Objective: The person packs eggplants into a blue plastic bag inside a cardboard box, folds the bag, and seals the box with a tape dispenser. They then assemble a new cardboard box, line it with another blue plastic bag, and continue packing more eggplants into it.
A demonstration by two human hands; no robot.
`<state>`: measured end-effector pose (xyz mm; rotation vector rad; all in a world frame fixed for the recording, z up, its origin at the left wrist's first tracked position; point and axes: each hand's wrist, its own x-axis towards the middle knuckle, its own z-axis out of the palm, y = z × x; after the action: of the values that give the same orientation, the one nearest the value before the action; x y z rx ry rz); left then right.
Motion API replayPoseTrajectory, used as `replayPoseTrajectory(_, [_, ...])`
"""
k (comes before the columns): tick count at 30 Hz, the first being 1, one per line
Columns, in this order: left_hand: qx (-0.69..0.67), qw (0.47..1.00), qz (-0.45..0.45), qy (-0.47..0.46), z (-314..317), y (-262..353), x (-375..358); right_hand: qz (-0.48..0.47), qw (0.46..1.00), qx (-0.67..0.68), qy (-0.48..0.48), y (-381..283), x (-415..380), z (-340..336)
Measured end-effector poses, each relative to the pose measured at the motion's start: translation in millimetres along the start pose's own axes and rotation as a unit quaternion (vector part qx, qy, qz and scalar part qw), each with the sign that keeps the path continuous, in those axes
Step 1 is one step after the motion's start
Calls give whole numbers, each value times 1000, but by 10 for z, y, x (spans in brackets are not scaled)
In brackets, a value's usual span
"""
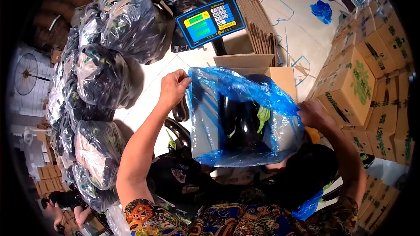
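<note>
A blue plastic bag (273, 94) lines a cardboard box (282, 78) in front of me, its mouth spread wide. Dark glossy eggplants (243, 124) lie inside the bag, one with a green stem and cap showing. My left hand (174, 88) pinches the bag's edge at its upper left corner. On the other side my right hand (311, 112) is closed on the bag's right edge. Beside the box, to the left, loose eggplants (178, 132) lie close to my left forearm. The box's lower part is hidden by the bag and my legs.
Beyond the box stands a scale display (210, 22) with a keypad, beside a stack of flattened cardboard (251, 13). Clear bags of eggplants (131, 28) are piled on the left. Printed cartons (350, 83) are stacked at right. Blue strapping (284, 15) lies on the floor. Another person (65, 207) is at lower left.
</note>
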<state>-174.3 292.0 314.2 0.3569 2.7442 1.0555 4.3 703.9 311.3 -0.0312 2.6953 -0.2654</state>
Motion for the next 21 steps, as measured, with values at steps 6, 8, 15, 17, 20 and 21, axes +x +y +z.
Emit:
replayPoseTrajectory(6, [-98,954,176,-223,50,860,-893,-101,989,71,85,-303,-254,-438])
replayPoseTrajectory(8, [-43,916,272,-291,371,838,-1209,-212,945,172,181,-360,-327,-305])
replayPoseTrajectory(15, [-127,898,234,-351,233,1171,-1558,-355,905,225,67,-1003,-406,-356])
replayPoseTrajectory(17, [-132,925,239,-264,66,1155,-1539,-343,903,243,-87,-1072,-358,-269])
replayPoseTrajectory(20, [-47,968,124,-212,-167,1004,-1594,-301,894,326,-57,-955,-422,-442])
replayPoseTrajectory(21, [24,960,158,-232,-196,887,-1618,-210,924,318,-1,-926,-481,-524])
